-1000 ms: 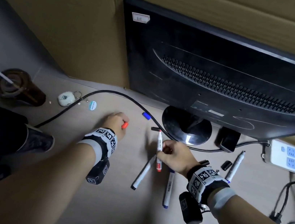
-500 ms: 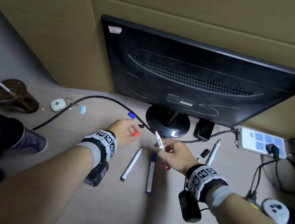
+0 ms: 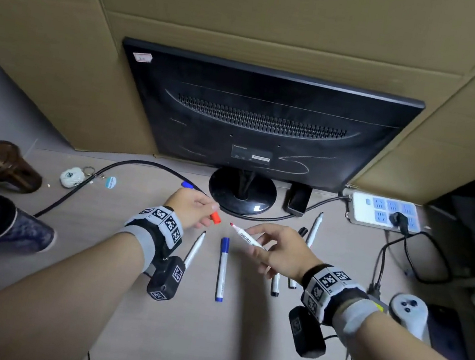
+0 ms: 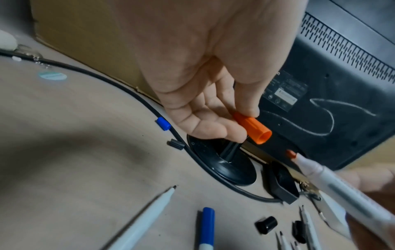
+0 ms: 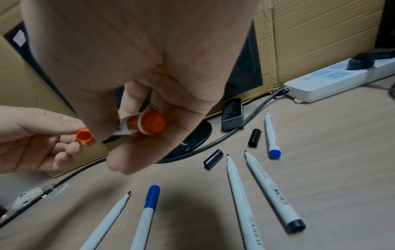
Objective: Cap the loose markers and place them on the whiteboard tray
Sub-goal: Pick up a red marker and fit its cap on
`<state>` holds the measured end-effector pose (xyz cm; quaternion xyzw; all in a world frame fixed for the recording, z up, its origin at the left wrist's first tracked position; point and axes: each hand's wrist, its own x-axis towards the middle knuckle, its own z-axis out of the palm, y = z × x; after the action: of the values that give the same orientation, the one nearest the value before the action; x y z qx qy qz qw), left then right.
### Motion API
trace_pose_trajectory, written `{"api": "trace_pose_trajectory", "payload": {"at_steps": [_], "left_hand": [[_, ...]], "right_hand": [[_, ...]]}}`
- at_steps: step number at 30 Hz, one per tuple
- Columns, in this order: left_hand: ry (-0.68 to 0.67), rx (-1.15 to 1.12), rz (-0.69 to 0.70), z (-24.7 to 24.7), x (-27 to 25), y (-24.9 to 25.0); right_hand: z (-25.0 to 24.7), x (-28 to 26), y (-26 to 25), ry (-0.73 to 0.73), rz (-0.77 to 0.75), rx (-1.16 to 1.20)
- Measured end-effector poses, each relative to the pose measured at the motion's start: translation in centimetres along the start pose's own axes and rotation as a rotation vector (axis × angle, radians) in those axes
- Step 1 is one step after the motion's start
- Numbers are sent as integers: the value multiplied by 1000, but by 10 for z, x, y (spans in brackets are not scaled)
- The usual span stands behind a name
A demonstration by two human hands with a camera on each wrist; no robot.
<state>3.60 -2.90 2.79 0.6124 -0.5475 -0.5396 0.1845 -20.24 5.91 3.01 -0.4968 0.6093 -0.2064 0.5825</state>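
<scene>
My left hand (image 3: 195, 207) pinches an orange-red cap (image 3: 215, 217) (image 4: 252, 127) (image 5: 85, 137), its open end turned toward the right. My right hand (image 3: 275, 252) grips an uncapped red marker (image 3: 248, 237) (image 4: 333, 182) (image 5: 141, 126), tip aimed at the cap with a small gap between them. Both are held above the desk (image 3: 207, 343). On it lie a blue-capped marker (image 3: 222, 269), an uncapped marker (image 3: 194, 250) to its left, several more markers (image 5: 271, 191) under my right hand, a loose blue cap (image 3: 187, 185) and loose black caps (image 5: 213, 159).
A black monitor (image 3: 262, 122) on a round stand (image 3: 242, 191) blocks the back, with cardboard (image 3: 253, 14) behind. A black cable (image 3: 128, 164) crosses the desk. A power strip (image 3: 384, 212) sits at right, a game controller (image 3: 408, 313) below it, a cup (image 3: 3, 165) and keys (image 3: 71, 178) at left.
Both hands have risen off the desk and come together; the red marker was lifted from the pile and now points at the cap in my left hand. The head view tilted upward.
</scene>
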Motion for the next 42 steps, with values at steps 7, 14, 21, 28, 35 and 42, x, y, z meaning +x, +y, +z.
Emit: {"api": "trace_pose_trajectory", "payload": {"at_steps": [7, 14, 21, 28, 35, 42], "left_hand": [[-48, -72, 3, 8, -9, 8], [-68, -76, 18, 13, -12, 9], [-128, -122, 16, 18, -20, 13], [-219, -171, 8, 19, -24, 9], [-248, -146, 16, 21, -25, 17], [-265, -107, 25, 24, -22, 17]], "right_hand": [[-3, -6, 4, -19, -14, 14], [-5, -7, 1, -37, -48, 37], [-8, -9, -2, -3, -67, 18], [-15, -14, -7, 75, -104, -135], [-20, -17, -10, 80, -98, -133], [-26, -14, -7, 85, -82, -167]]}}
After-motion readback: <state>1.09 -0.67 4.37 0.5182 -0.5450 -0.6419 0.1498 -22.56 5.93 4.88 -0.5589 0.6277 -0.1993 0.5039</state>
